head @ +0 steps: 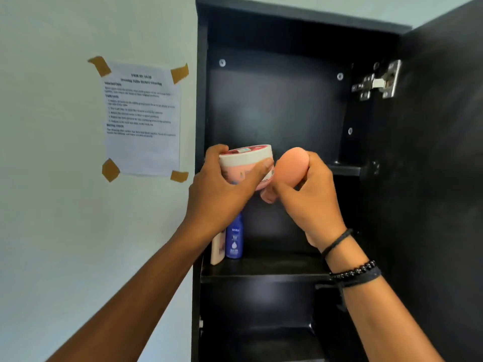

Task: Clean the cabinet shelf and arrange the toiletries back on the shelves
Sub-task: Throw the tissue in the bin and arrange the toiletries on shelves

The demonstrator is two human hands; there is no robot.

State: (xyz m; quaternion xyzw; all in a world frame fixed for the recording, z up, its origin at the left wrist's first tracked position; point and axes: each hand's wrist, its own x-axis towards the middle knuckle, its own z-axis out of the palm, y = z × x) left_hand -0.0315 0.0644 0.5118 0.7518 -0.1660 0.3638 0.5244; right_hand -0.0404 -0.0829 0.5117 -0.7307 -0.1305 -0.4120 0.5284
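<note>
A person reaches both arms into an open black cabinet mounted beside a pale wall; the left hand wraps its fingers around a pink jar with a white lid, held tilted at the level of the upper shelf; the right hand, beaded bracelets at its wrist, closes its fingers on a rounded peach-coloured object, touching the jar's side; below, a blue Nivea bottle and a cream bottle stand upright, side by side, at the left end of the middle shelf; a taped printed sheet hangs on the wall to the left.
</note>
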